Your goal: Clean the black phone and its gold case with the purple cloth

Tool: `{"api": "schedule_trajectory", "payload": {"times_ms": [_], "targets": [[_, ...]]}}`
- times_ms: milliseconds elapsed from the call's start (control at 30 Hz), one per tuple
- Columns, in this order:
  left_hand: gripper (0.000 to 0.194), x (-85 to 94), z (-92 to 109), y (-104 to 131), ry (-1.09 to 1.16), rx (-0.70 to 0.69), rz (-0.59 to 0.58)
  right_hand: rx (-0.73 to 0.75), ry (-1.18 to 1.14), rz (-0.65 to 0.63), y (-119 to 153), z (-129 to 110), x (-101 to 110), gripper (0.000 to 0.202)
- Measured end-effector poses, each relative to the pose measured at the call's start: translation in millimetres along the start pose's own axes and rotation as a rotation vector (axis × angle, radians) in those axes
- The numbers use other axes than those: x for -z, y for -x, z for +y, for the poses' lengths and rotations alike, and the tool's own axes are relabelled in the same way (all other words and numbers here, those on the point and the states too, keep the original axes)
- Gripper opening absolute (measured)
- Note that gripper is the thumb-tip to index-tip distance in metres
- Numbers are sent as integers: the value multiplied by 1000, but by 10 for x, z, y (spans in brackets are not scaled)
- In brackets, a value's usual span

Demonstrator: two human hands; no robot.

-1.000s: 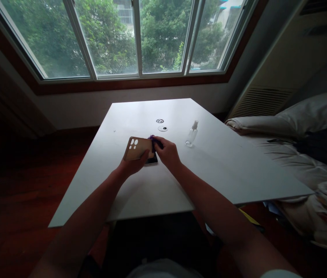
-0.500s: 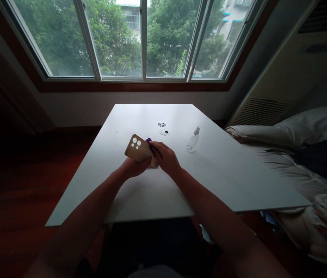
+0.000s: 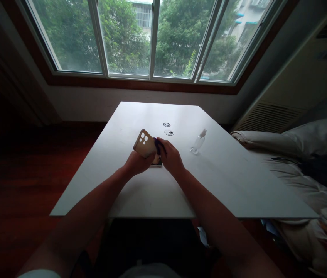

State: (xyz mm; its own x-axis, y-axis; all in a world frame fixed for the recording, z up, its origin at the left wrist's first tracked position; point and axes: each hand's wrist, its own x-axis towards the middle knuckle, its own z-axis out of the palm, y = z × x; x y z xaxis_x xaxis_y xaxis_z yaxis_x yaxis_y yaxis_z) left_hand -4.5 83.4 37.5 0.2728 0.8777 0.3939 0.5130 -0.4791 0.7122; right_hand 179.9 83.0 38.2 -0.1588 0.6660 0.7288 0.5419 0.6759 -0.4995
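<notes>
My left hand [image 3: 137, 161] is closed around the lower part of a tan phone case [image 3: 145, 148], tilted above the table with its camera holes at the upper left. Pinched in the fingers of my right hand [image 3: 171, 155] is a dark purple cloth [image 3: 157, 144], held against the right edge of the case. Beneath the hands, a thin, dark flat thing, perhaps a phone [image 3: 157, 165], lies on the white table [image 3: 152, 197]; most of it is hidden.
A clear spray bottle [image 3: 198, 142] stands on the table to the right of my hands. Two small round pieces [image 3: 169, 133] lie beyond them. A padded cream cover [image 3: 267, 143] lies to the right, and a window [image 3: 128, 38] is ahead.
The view has shifted a little. The phone case is turned slightly in my left hand, and the cloth has moved along its right edge. More of the flat thing beneath shows.
</notes>
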Motion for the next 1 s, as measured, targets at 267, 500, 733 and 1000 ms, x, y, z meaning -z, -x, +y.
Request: {"api": "schedule_trajectory", "payload": {"times_ms": [267, 500, 733, 1000], "targets": [[46, -57, -50, 23, -11, -61, 246, -245, -66, 18, 17, 117, -10, 37], [36, -103, -150, 4, -51, 3, 271, -485, -363, 35, 45, 123, -114, 41], [40, -153, -142, -11, -34, 9, 353, -557, -509, -16, 62, 89, -171, 35], [36, -66, 60, -30, -19, -106, 255, -563, -638, 20, 42, 107, -163, 30]]}}
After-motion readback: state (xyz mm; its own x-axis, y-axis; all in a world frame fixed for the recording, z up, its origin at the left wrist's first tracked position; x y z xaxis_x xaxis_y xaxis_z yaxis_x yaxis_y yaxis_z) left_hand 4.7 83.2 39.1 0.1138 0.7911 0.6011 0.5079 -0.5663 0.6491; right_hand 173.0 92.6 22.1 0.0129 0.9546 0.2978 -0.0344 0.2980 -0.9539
